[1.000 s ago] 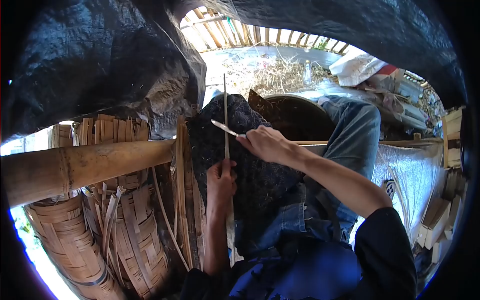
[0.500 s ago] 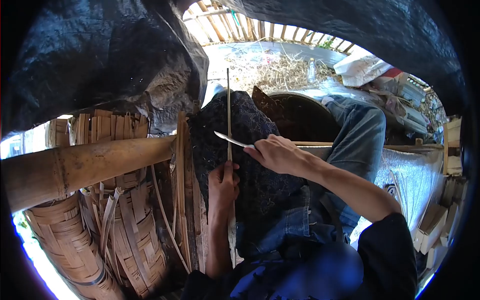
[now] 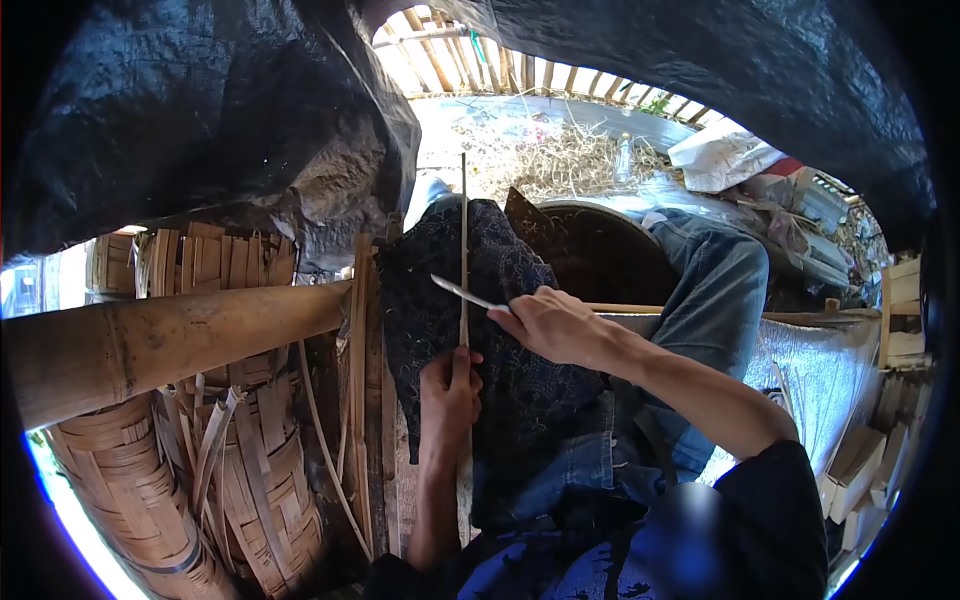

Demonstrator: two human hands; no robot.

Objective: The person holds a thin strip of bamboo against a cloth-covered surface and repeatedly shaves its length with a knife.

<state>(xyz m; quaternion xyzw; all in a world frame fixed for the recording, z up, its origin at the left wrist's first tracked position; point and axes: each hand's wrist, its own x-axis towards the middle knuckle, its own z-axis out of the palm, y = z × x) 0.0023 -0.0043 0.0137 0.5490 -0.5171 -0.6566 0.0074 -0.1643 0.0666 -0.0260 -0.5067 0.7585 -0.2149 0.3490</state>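
A long, thin bamboo strip [image 3: 464, 225] stands lengthwise over my lap, which is covered by a dark patterned cloth [image 3: 415, 275]. My left hand [image 3: 450, 395] is closed round the strip, thumb along it, and the strip's lower part runs down behind the wrist. In my right hand [image 3: 555, 325] is a knife [image 3: 462, 291] with a bright, slightly curved blade. The blade lies across the strip a short way above my left hand, its tip pointing left. My right fingers cover most of the knife's handle.
At left, a thick bamboo pole [image 3: 180, 335] runs sideways above woven bamboo baskets [image 3: 130, 480]. Black plastic sheeting [image 3: 200, 120] hangs overhead. Ahead lie dry shavings [image 3: 560, 160] and a clear bottle [image 3: 624, 158]. Wooden blocks [image 3: 855, 465] are stacked at right.
The whole view has shifted slightly, with hands and strip a little lower in it. Both hands keep their grips, and the blade stays across the strip.
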